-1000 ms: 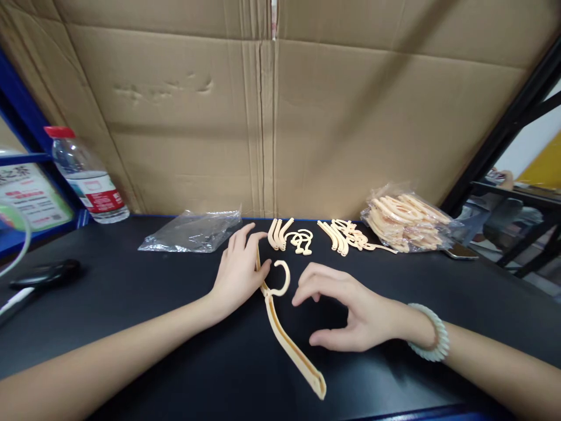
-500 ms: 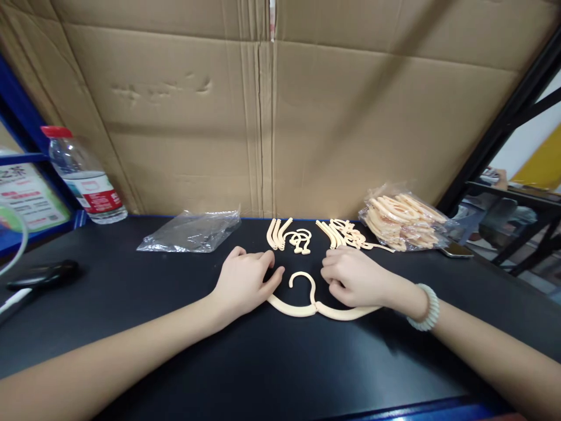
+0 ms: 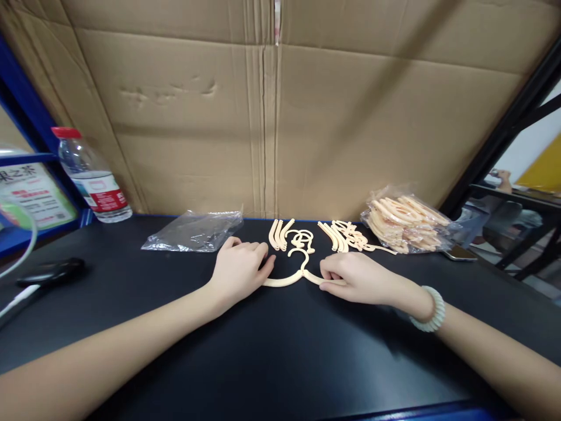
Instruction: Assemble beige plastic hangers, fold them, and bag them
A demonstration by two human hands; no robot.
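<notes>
A cream plastic clothes hanger [image 3: 284, 281] lies in front of me, its curved hook pointing away and its two arms meeting at the hook's base. My left hand [image 3: 241, 270] is closed round the end of the left arm, which the fingers partly hide. On the other side, my right hand [image 3: 357, 278] pinches the right arm between thumb and curled fingers. Just behind the hook are loose curved arm pieces [image 3: 279, 235] and several loose hooks [image 3: 302, 240]. More arm pieces [image 3: 333, 237] and a tangle of thin cream parts [image 3: 353, 237] lie beyond my right hand.
A clear bag of cream parts [image 3: 405, 219] stands at the back right, with a phone [image 3: 459, 253] beside it. A flattened clear bag [image 3: 193, 232] lies back left near a water bottle [image 3: 99, 181]. A black device [image 3: 51, 272] with a white cable is at left. Cardboard [image 3: 184, 117] walls the back.
The hanger has moved away from me and slightly left, its hook now close to the loose hooks. My right hand has shifted its hold to a pinch on the right arm.
</notes>
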